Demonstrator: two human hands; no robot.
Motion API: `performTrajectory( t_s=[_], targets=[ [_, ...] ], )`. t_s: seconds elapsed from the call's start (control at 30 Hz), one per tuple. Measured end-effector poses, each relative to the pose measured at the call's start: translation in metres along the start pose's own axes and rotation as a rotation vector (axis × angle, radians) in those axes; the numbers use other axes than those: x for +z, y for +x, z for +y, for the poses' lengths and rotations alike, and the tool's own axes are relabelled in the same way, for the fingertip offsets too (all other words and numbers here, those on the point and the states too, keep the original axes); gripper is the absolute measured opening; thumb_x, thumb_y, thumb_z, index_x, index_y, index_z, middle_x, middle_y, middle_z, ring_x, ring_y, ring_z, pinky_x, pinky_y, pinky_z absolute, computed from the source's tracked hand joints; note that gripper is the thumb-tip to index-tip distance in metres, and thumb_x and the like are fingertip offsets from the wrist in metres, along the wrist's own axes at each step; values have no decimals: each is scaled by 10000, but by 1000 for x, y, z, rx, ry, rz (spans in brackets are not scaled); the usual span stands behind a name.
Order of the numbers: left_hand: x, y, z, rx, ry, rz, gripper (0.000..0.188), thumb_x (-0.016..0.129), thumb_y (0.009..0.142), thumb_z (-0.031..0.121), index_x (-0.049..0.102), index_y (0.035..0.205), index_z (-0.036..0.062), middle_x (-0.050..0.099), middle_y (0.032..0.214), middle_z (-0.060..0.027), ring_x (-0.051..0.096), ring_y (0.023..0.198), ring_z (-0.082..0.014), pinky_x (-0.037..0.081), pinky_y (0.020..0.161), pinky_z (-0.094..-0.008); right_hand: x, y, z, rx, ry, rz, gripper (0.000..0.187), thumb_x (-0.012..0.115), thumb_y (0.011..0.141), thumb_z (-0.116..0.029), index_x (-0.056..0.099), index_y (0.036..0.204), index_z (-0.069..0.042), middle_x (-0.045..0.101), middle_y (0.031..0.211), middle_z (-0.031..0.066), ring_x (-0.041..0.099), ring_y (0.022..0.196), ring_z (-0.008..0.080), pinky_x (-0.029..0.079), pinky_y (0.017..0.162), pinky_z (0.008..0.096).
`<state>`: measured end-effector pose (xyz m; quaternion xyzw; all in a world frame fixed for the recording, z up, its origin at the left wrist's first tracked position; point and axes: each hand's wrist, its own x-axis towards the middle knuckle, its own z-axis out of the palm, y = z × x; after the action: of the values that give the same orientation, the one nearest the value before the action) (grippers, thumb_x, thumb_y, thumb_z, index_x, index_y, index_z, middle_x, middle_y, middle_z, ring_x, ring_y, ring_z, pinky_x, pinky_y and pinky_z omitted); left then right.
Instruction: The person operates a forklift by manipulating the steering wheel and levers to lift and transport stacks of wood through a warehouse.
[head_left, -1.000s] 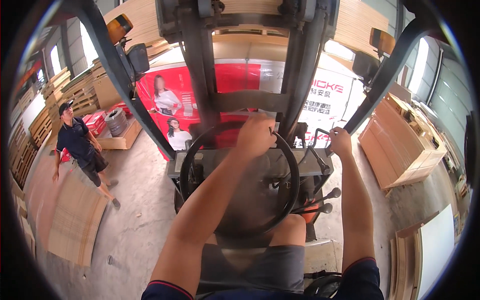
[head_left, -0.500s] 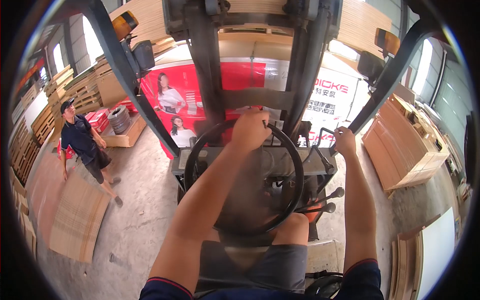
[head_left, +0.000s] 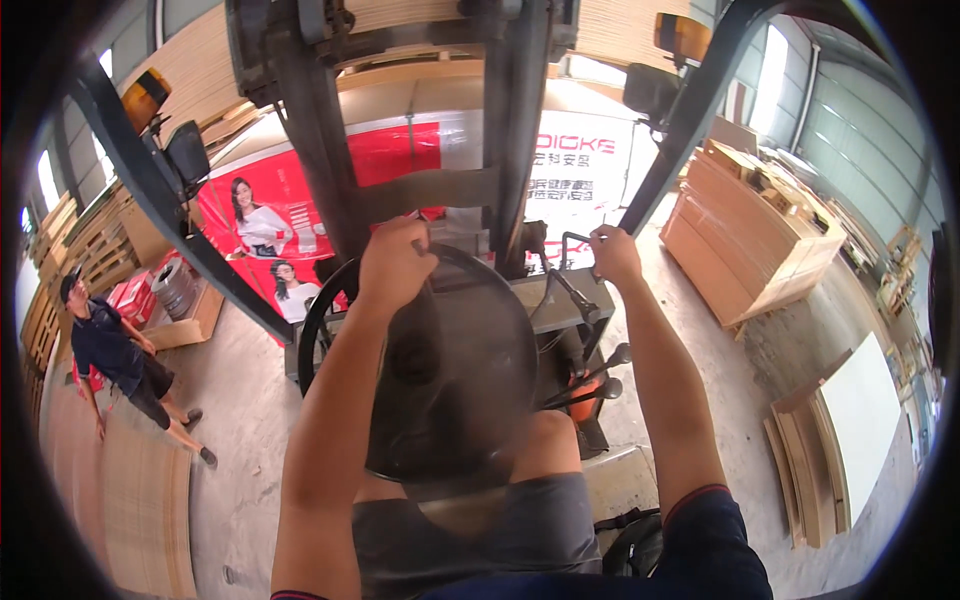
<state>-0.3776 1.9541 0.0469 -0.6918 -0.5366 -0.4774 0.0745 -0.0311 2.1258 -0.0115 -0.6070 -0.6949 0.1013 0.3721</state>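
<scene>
My left hand is closed at the top of a black steering wheel; the wheel's middle and lower right are smeared by motion. Off to the right, my right hand wraps round a bent black bar handle at the edge of the dash. Just below that hand is a lever with a dark grip. Lower still, two black-knobbed levers stick out beside my right knee. Ahead rises the forklift's dark mast, with a large red and white printed wrapped load behind it.
A person in dark clothes stands on the left by sheets of board. Behind them are a coil and stacked pallets. On the right lie a wrapped wooden stack and a leaning white panel. Cab posts frame both sides.
The view has swung rightward, so the mast, load and person sit farther left. My left hand has shifted left along the top of the wheel. My right hand keeps its hold on the bar.
</scene>
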Motion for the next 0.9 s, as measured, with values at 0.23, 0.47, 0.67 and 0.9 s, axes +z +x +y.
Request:
performTrajectory(
  t_s=[0.23,0.47,0.67,0.9],
  targets=[
    [-6,-2,-13,-23,47,37,160,692,656,17,564,753,19,589,817,-166,587,821,-390,476,716,-429,-6,-20,3,59,-4,-35,269,580,941,-326,737,1059,-142,728,939,198,695,911,400,554,826,465],
    [-30,-11,-26,-107,73,10,159,705,692,47,578,781,19,576,827,-160,601,818,-360,482,722,-421,2,-23,-6,-9,-83,28,293,570,981,-297,723,1055,-58,718,736,138,706,613,270,559,678,391],
    [-54,-30,-39,-220,97,14,164,731,685,97,590,742,35,589,829,-151,604,840,-367,488,735,-448,-16,-69,6,-282,-403,175,291,592,959,-332,734,924,-81,695,961,119,639,1034,309,456,911,480],
    [-67,-51,-57,-176,112,84,141,713,686,107,596,745,54,592,808,-131,608,842,-355,484,726,-465,12,-118,-26,-496,-520,121,236,627,932,-313,696,1070,-134,708,902,106,678,889,275,365,996,487]
  ],
)
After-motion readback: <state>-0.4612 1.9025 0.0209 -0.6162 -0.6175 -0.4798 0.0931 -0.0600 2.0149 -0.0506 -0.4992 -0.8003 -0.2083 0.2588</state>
